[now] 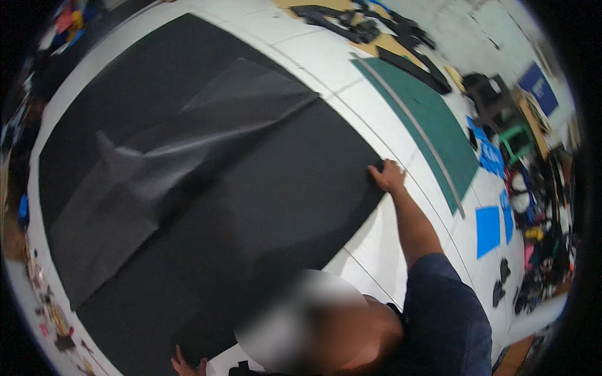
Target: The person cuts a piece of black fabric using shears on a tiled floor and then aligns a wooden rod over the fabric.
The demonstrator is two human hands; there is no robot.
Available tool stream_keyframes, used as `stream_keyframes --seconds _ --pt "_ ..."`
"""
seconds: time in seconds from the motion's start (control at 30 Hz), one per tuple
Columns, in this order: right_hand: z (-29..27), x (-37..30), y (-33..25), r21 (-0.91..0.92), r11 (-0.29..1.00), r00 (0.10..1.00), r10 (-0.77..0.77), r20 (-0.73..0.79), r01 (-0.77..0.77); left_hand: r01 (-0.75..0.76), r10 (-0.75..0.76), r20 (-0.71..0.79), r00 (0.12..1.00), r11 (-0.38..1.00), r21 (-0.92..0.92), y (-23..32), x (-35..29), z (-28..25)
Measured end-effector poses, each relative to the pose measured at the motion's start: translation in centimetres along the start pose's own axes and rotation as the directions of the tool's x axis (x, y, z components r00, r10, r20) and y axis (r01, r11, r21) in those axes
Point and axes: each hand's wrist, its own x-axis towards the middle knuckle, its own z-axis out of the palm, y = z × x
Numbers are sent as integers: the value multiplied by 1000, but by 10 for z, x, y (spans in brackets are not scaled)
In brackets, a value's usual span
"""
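A large black sheet spreads over the white table. A wrinkled, shinier black layer crosses its middle, with a straight border running diagonally. At the sheet's right corner, my right hand is closed around the edge, thumb and fingers on either side of a bit of black material. My left hand holds the near edge at the bottom of the view. Only some of its fingers show, and the rest is cut off. My right arm stretches out to the right in a dark blue sleeve.
A green cutting mat lies right of the sheet, with a long metal ruler along it. Blue pieces rest on the far right. Black parts sit at the back. Tools and small items line the left edge.
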Motion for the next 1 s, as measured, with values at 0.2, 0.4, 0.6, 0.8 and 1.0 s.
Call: stream_keyframes --seconds 0.2,0.4,0.6,0.8,1.0 --pt "-75 -1 -183 362 739 814 -440 -379 568 157 -144 235 961 987 -37 -6 16 -3" --pt "-147 -65 -446 363 215 368 -822 -435 907 213 -205 281 938 977 2 -14 15 -1" --pt "-173 -105 -615 267 196 307 -821 -481 944 210 -199 276 940 978 -9 -5 18 -1" --pt "-175 -104 -678 328 313 414 -857 -308 891 142 -136 186 973 990 -19 -13 16 2" --pt "-179 -95 -672 111 29 75 -895 -439 993 187 -173 229 958 982 -39 -9 20 -2"
